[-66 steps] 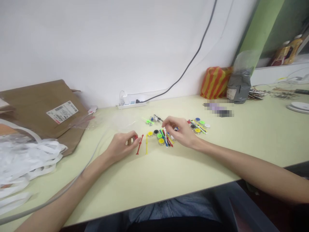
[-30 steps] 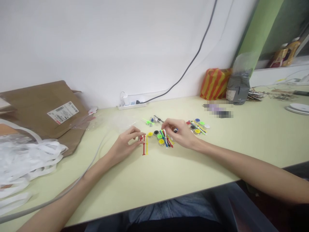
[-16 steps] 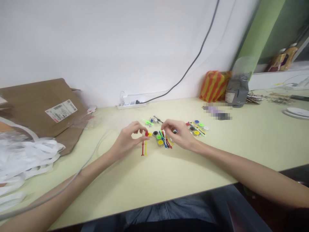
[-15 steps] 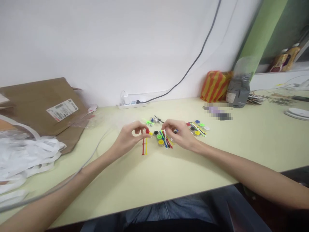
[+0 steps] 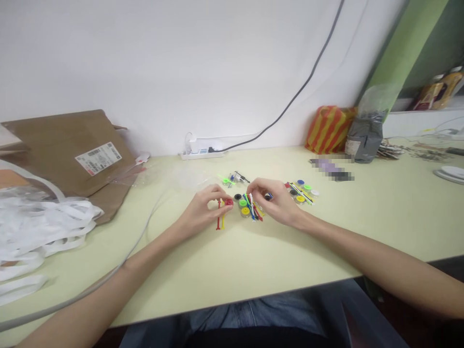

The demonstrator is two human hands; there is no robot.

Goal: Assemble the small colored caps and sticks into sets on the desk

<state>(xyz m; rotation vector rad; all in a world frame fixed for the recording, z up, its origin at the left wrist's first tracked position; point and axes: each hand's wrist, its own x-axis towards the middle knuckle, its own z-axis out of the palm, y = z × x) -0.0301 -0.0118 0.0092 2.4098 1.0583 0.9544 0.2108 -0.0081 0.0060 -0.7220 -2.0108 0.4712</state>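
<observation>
On the pale green desk point(image 5: 232, 270), a striped plastic bag point(image 5: 329, 130) against the wall hides its contents, open desktop stretches to the front edge, and the left hand point(image 5: 200, 211) pinches a red cap point(image 5: 228, 202) just beside red and yellow plastic sticks point(image 5: 220, 217), while the right hand point(image 5: 274, 200) closes its fingertips on a small dark cap point(image 5: 268, 197) near the coloured caps point(image 5: 245, 211).

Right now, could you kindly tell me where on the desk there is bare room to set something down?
The desk is bare along the front, below your left hand and right hand, and right of the spools. It is crowded between your hands, around the red sticks and coloured sticks.
</observation>
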